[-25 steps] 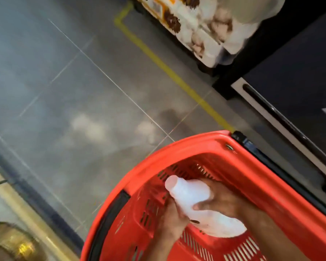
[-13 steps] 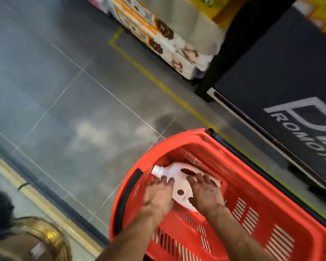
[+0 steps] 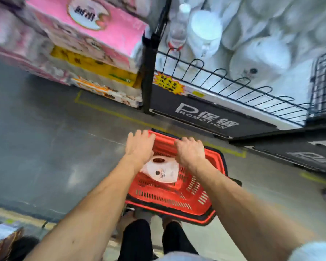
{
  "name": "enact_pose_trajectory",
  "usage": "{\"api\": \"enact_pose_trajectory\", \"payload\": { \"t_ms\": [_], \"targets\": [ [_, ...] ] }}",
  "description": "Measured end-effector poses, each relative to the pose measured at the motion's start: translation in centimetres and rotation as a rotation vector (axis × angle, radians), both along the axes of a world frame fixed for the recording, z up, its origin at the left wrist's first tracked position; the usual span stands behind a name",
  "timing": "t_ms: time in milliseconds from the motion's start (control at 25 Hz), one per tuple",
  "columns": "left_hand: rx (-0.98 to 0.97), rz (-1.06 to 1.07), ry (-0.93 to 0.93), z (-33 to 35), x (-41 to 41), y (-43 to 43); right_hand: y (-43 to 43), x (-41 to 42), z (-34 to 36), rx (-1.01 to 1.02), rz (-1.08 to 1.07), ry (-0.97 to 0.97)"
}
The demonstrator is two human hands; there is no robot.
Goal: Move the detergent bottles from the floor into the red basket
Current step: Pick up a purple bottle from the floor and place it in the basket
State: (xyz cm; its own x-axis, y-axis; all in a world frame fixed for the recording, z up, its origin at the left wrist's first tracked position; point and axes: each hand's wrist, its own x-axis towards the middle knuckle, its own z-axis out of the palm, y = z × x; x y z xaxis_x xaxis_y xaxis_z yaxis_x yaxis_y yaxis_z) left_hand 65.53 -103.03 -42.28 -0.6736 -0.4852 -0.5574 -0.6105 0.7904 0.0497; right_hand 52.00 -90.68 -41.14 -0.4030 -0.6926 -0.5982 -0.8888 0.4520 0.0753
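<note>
One white detergent bottle [image 3: 162, 169] with a round dark label mark lies on its side inside the red basket [image 3: 169, 206], which stands on the grey floor in front of my feet. Both my hands hover above the basket's far end, off the bottle. My left hand [image 3: 139, 146] has its fingers stretched out over the far left rim. My right hand [image 3: 189, 152] is loosely curled over the far rim and holds nothing. My forearms hide part of the basket's sides. No bottle shows on the floor.
A black wire-fenced promotion bin [image 3: 252, 91] full of white detergent bottles [image 3: 260, 59] stands right behind the basket. Stacked pink and yellow paper packs [image 3: 94, 34] fill the far left. A yellow floor line [image 3: 109, 110] runs past them. Boxes [image 3: 2, 236] sit at the near left.
Both hands have let go of the white bottle, which now lies in the basket, and have risen above the far rim. The view has lifted toward the shelves.
</note>
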Motion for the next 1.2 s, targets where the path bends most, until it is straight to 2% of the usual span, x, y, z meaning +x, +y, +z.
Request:
{"api": "enact_pose_trajectory", "payload": {
  "t_ms": [280,480,560,800,1000,1200],
  "targets": [
    [-0.153,-0.37,0.051,12.8,-0.2,3.4,9.3,2.3,14.6,-0.051,-0.337,0.067],
    [-0.297,-0.597,0.157,21.2,-6.7,4.3,22.1,-0.7,23.0,-0.106,-0.699,0.152],
    [-0.283,-0.674,0.178,23.4,-9.9,6.5,28.2,-1.9,25.9,-0.124,-0.844,0.198],
    [-0.199,-1.036,0.323,29.3,-20.6,24.1,51.3,-2.2,31.9,-0.156,-1.282,0.356],
    [-0.093,-1.342,0.384,33.0,-27.1,44.4,66.8,-1.9,32.8,-0.121,-1.517,0.335],
    [-0.049,-1.563,0.534,36.2,-31.3,61.6,77.8,-3.3,33.8,-0.168,-1.648,0.38]
  ]
}}
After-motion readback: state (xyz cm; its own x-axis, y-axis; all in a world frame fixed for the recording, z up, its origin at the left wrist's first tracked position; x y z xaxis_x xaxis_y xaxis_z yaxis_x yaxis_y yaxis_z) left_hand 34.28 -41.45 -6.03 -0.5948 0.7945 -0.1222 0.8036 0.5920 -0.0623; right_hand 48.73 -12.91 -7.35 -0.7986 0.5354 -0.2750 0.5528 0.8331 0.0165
